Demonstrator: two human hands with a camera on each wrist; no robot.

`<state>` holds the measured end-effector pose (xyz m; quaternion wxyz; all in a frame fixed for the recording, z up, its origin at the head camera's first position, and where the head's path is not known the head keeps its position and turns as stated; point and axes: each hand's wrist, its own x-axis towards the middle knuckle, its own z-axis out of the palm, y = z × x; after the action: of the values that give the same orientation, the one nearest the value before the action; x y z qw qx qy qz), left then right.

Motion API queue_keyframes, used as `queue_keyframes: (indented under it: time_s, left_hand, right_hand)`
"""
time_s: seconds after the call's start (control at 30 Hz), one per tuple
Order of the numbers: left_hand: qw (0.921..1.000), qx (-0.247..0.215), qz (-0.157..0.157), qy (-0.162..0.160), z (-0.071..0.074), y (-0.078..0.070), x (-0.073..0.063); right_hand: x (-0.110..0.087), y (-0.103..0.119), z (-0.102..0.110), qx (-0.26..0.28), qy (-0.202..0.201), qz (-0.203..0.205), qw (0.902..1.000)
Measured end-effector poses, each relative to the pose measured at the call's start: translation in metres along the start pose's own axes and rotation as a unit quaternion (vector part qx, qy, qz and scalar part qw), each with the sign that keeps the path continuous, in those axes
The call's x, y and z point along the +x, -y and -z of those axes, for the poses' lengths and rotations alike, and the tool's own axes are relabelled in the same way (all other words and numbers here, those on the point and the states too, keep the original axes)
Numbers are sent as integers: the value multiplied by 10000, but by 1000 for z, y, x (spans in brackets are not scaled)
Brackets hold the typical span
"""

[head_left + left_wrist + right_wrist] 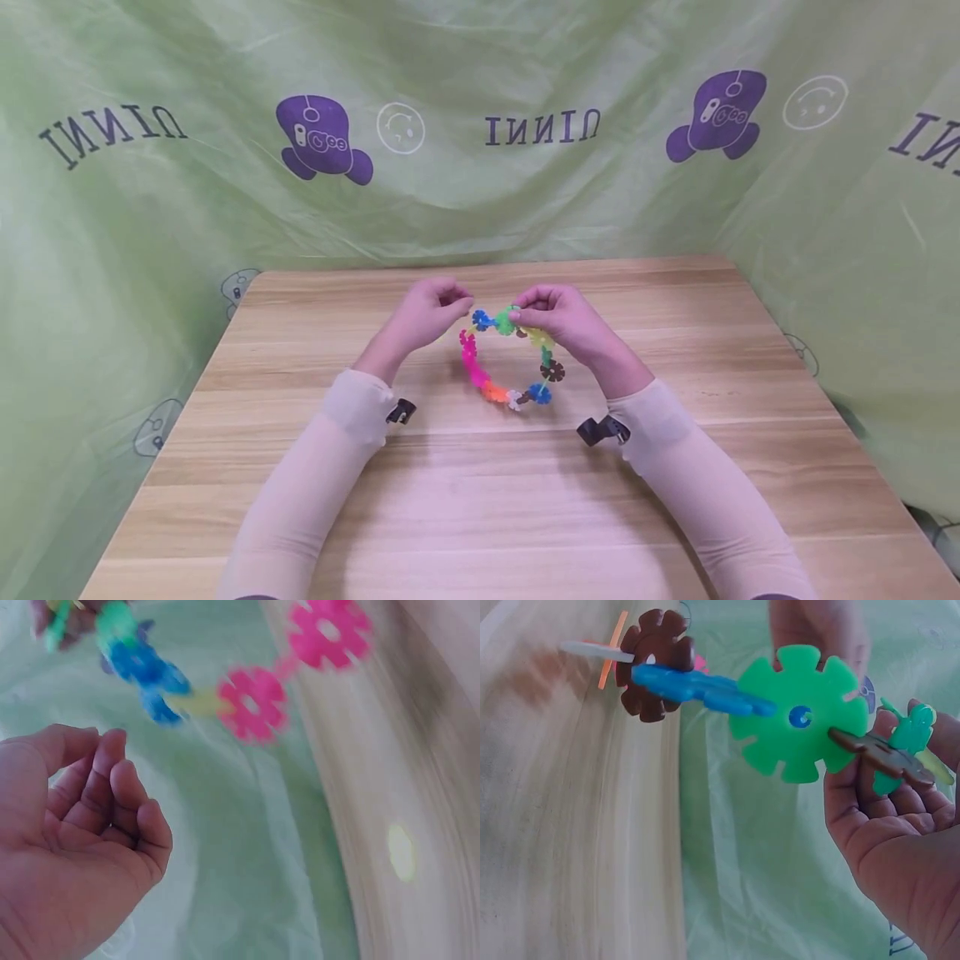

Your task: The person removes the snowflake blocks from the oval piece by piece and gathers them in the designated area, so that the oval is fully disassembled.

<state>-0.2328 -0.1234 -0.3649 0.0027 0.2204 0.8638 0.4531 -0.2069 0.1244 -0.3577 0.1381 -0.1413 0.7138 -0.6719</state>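
Holds ring of notched plastic discs (471, 354) raised above wooden table (465, 517), pinching green piece (911, 733) with right hand (567, 323) and screening part of it from head view, with left hand (426, 313) released and loosely curled just beside blue disc (480, 320), black devices (402, 412) at both sleeve cuffs (356, 408) and printed green curtain (465, 212) behind table.

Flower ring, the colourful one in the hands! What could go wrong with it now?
It could drop: only the right hand seems to hold the flower ring, while the left hand is beside it, not touching. If that grip slips, it may fall onto the table.

It could also come apart: in the right wrist view, the green disc and brown disc join only at their edges, so a twist might pop them loose.
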Motion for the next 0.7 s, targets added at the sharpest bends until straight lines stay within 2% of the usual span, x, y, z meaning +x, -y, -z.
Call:
queue_keyframes:
  time_s: [0.13,0.27,0.43,0.7]
  left_hand:
    - [9992,-245,-292,111,-7,-17,-4]
    - [9975,-565,-236,361,-12,-27,-7]
    - [9938,-959,-79,565,-17,-31,-10]
    - [9907,-1143,-147,718,-24,-35,-12]
  right_hand:
    - [0,-1,0,25,11,107,9999]
    - [-1,-1,-1,52,33,154,9999]
    - [-1,-2,-1,162,73,115,9998]
    - [-2,-1,-2,210,60,119,9997]
